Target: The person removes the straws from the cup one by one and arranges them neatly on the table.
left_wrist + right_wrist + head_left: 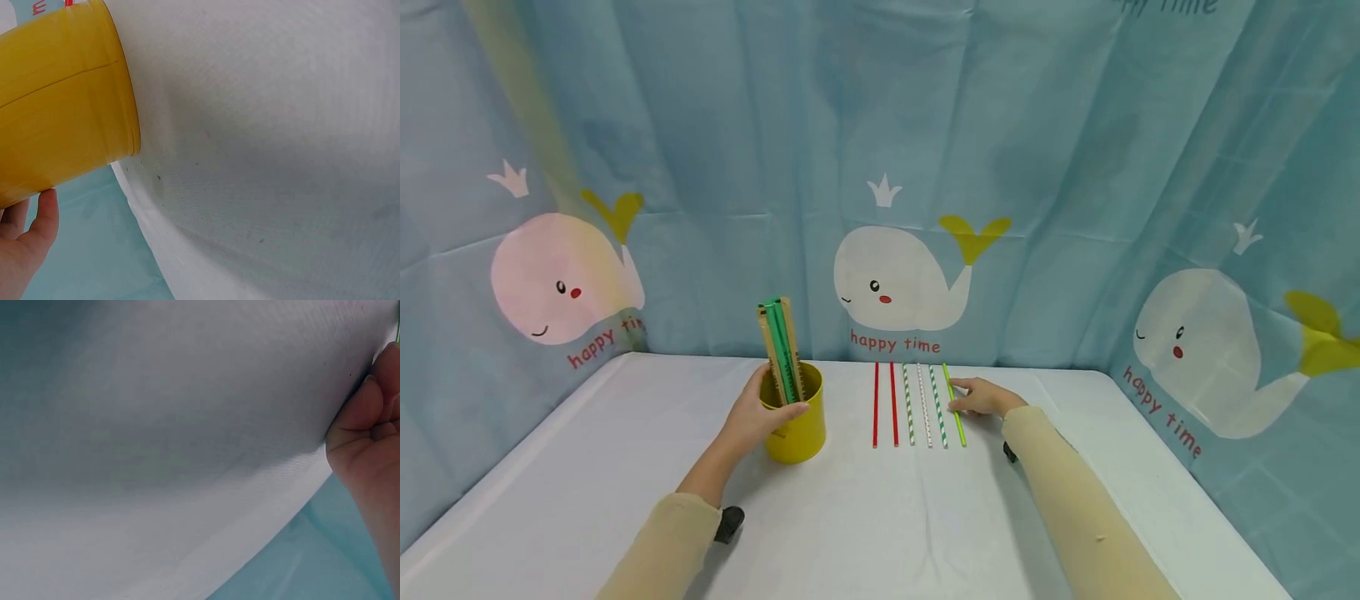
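My left hand grips a yellow bucket at its rim, thumb over the near side; in the left wrist view its fingertips press the bucket wall. Long green and tan printed packs stand tilted inside the bucket. My right hand is at a lime-green straw, its thumb and curled fingers on the straw's middle. That straw is the rightmost in a row on the table. To its left lie a teal striped straw, a white patterned one, a green striped one and two red ones.
A white cloth covers the table. Behind and at both sides hangs a light blue curtain printed with whales, meeting the table's back edge just beyond the straws. A dark wrist camera sits under the left forearm.
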